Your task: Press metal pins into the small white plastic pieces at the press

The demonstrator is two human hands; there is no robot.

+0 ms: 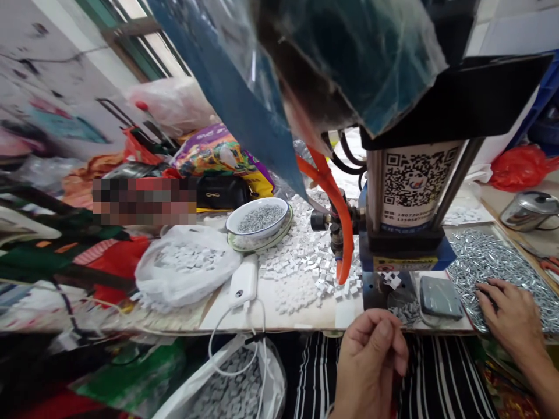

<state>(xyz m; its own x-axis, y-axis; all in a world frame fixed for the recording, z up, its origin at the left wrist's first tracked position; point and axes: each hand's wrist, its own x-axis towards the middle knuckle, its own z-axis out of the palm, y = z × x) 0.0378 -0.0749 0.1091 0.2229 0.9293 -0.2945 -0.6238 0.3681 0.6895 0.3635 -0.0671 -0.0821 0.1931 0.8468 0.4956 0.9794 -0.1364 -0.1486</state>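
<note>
My left hand (371, 361) is at the table's front edge, below the press (406, 244). Its fingers are curled in with the thumb against them; whatever they hold, if anything, is hidden. Small white plastic pieces (392, 280) sit under the press head, close beyond this hand. To the right, my right hand (509, 314) lies on a spread of small metal pins (498, 262), its fingertips among them and a gap showing between thumb and fingers. Between the hands is a grey, plastic-wrapped block (441, 298).
An orange air hose (347, 233) hangs beside the press. Loose white pieces (305, 256) cover the table's middle, near a bowl of pins (257, 218), a bag (187, 262) and a white power bank (244, 279). Below is an open sack (236, 384). Far right stands a metal cup (530, 209).
</note>
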